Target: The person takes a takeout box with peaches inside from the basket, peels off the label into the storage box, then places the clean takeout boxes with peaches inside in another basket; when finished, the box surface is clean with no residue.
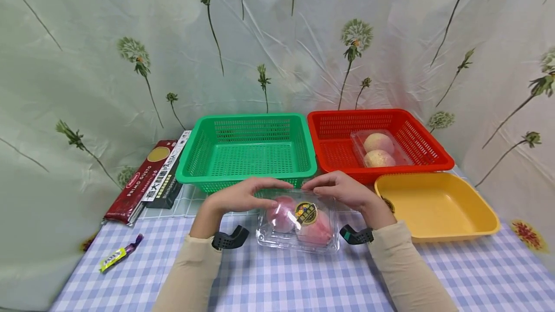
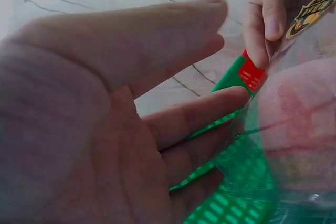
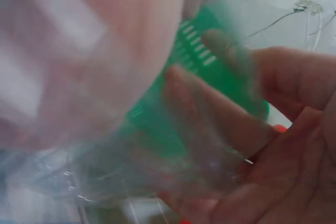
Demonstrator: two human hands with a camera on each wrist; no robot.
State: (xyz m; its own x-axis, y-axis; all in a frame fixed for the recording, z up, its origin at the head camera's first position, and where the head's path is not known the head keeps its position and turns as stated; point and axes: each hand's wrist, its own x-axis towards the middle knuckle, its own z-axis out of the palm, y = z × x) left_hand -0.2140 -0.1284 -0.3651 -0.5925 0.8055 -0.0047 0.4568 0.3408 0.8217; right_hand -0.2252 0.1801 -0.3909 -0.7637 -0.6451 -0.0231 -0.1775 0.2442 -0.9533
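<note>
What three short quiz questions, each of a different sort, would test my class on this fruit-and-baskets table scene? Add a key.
1. True or false: the green basket holds a clear fruit box.
2. Which hands touch the clear fruit box on the table? A) left only B) right only C) both
3. Fill in: the yellow tray stands in front of the ___ basket.

Key
1. False; the other fruit box lies in the red basket.
2. C: left hand and right hand.
3. red

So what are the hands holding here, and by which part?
Both hands, left hand and right hand, hold the clear peach clamshell by its far top edge.
</note>
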